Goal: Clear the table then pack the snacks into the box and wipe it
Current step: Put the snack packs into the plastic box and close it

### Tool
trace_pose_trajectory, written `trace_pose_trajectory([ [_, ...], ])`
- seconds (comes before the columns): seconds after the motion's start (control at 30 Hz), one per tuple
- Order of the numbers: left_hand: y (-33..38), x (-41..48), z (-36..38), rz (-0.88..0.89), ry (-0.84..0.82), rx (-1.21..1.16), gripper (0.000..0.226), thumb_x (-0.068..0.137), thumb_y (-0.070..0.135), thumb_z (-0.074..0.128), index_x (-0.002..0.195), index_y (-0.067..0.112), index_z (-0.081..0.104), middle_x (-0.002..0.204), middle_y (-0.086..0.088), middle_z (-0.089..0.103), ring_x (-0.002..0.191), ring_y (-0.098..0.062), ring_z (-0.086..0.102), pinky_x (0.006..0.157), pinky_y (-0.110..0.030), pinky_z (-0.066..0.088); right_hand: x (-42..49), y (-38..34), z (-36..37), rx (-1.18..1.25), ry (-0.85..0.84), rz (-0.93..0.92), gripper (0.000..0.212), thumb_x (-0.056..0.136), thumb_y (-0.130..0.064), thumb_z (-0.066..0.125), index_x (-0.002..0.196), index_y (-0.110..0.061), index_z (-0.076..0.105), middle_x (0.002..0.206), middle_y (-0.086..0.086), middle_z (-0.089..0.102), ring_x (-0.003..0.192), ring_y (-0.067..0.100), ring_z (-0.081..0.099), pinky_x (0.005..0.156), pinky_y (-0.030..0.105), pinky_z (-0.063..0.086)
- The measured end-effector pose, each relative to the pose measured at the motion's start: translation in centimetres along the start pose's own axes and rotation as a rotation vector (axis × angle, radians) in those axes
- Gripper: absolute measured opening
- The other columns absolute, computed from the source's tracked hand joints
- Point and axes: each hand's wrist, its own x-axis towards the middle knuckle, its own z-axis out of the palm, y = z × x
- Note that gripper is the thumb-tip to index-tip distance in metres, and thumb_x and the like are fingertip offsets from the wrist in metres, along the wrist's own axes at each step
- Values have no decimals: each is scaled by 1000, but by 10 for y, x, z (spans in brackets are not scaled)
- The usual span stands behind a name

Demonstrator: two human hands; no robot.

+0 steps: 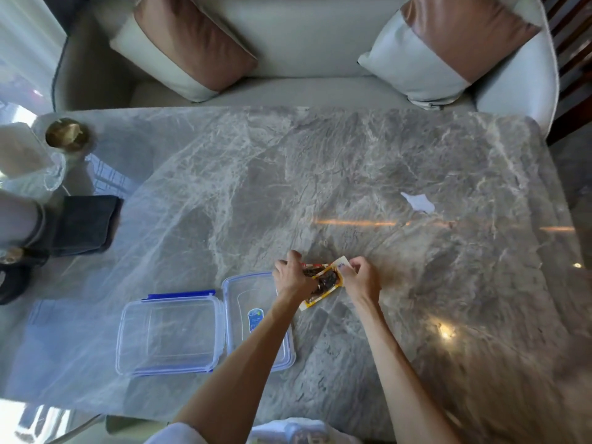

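Snack packet point(323, 281) between both grips, clasped.

Table: grey marble top point(352, 174) with pale veins, glossy, rounded corners
Seating: pale grey sofa point(304, 43) along the table's far edge
Cushions: two, brown and pale grey, left cushion point(182, 46) and right cushion point(448, 49), leaning against the sofa back
Chair: dark wooden frame point(573, 59) at the far right
Light: bright daylight glare at left; warm lamp reflections point(447, 331) on the marble at right
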Motion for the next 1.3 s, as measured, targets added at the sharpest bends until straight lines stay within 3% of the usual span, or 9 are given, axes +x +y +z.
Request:
trace_pose_trajectory([
  [0.1,-14,-1,-3,56,-130,70,88,68,23,80,142,30,34,129,-15,31,124,-34,32,111,-41,32,-3,17,-8,469,-44,-30,6,88,-2,62,94,-2,60,84,11,61,79,24,55,73,33,40],
  [0.27,-16,-2,2,345,-103,109,44,76,20,78,117,15,64,115,-15,48,109,-33,51,96,-37,46,-12,38,-27,809,-79,-51,17,91,1,59,94,-15,62,89,6,67,78,9,62,78,33,48],
  [0.37,-20,-12,9,589,88,64,16,85,13,68,101,12,66,97,-7,49,81,-30,58,72,-40,52,-17,47,-50,715,-78,-204,28,90,4,60,113,-11,67,92,3,67,80,4,63,81,18,52],
  [0.47,-38,-28,26,784,192,83,15,90,11,60,105,11,63,99,-9,49,78,-27,57,69,-35,52,-33,68,-66,371,2,-409,30,88,-5,66,114,-19,71,105,-12,71,93,3,66,88,12,48],
  [0.63,-66,-43,52,687,60,112,29,86,10,62,115,10,63,112,-12,54,102,-31,56,92,-37,47,-56,102,-46,102,-58,-352,34,84,-5,67,115,-20,68,111,-5,71,103,9,66,92,18,46],
  [0.77,-71,-49,61,793,80,197,27,77,-6,60,102,5,59,104,-13,52,90,-30,54,81,-43,50,-61,98,-36,75,172,-502,12,88,-11,65,95,-20,68,93,-6,69,90,11,63,84,21,48],
  [1.0,-83,-55,69,711,18,607,54,84,18,62,134,16,41,122,-6,46,107,-29,51,89,-40,46,-72,95,-25,-17,225,-548,12,88,-2,59,86,-13,64,85,-1,66,84,17,60,79,28,47],
  [1.17,-74,-55,48,513,-225,181,38,79,13,72,116,11,63,109,-14,65,98,-29,63,80,-36,49,-78,96,-36,223,-7,-207,15,89,2,57,85,-8,68,85,7,68,81,20,61,73,31,46],
  [1.3,-79,-71,5,253,-375,-484,35,78,-11,68,112,-4,60,88,-19,59,67,-21,55,59,-29,49,-91,79,-47,351,-161,-93,13,91,-3,58,96,-7,69,93,9,69,79,15,60,63,10,46],
])
